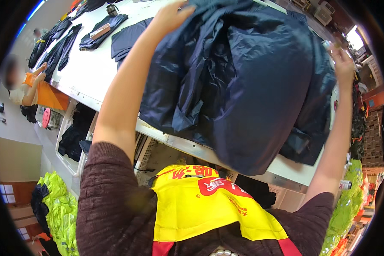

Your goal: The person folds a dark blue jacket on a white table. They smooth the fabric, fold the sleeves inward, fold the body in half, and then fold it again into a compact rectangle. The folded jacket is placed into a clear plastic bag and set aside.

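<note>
A large, dark navy garment [256, 85] of shiny, thin fabric is spread in loose folds before me, and its near edge hangs over the front of the white table [91, 74]. My left hand [171, 18] reaches to the garment's far left edge, its thumb and fingers closing on the fabric there. Out at the far right, my right hand [342, 64] is beside the garment's right edge. Its fingers are curled around something small and pale, too blurred to name.
Folded dark garments [130, 40] and a pale block [100, 31] lie on the table's left. Beyond its left end works another person [27, 91]. White crates [70, 136] holding dark cloth stand below. Neon-yellow garments [62, 213] are heaped at lower left, more [350, 200] at right.
</note>
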The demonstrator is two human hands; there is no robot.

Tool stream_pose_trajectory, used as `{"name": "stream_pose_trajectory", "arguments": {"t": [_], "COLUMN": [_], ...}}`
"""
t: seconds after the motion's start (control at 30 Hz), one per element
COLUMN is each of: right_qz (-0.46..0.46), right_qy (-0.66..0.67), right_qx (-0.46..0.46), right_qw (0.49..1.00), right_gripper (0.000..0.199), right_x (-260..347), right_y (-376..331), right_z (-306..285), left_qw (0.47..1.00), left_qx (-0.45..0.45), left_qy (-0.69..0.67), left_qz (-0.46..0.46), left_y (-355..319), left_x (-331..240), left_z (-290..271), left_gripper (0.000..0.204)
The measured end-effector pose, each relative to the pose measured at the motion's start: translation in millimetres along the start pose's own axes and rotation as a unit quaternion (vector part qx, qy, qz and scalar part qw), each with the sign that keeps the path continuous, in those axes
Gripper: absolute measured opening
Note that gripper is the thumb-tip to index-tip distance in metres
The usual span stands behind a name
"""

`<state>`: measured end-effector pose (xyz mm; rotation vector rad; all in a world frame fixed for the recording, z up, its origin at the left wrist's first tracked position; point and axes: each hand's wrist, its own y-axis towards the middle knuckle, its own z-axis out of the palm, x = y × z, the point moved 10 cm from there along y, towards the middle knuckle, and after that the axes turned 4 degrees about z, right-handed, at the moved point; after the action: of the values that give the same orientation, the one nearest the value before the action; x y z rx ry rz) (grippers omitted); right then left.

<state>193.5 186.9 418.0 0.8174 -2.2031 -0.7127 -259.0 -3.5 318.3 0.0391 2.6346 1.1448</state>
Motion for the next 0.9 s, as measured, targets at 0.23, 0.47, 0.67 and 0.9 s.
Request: {"name": "stream_pose_trajectory", "arguments": {"t": [0.23,0.47,0.67,0.9], "right_qz": [0.171,0.14,0.353,0.216], "right_qy": [0.162,0.063,0.155,0.293], "right_qx": [0.339,0.244,0.272,0.237], "right_qw": [0.911,0.958,0.881,0.901], "right_gripper": [0.054,0.024,0.017,0.012], "right_x": [50,-7,-4,118], "right_y": [-342,-425,-409,-318], "right_z": [172,170,183,209], "left_qw": [0.943,0.936,0.967,0.85], "left_qx": [0.239,0.232,0.074,0.059], "left_qy": [0.008,0.116,-0.063,-0.36], "left_qz": [-0.231,-0.238,-0.234,-0.379], "left_y": [-315,-390,-287,-284], "left_x": [48,10,-55,-47], "left_z": [64,55,26,82], "left_gripper": [0.048,0.055,0.066,0.02]}}
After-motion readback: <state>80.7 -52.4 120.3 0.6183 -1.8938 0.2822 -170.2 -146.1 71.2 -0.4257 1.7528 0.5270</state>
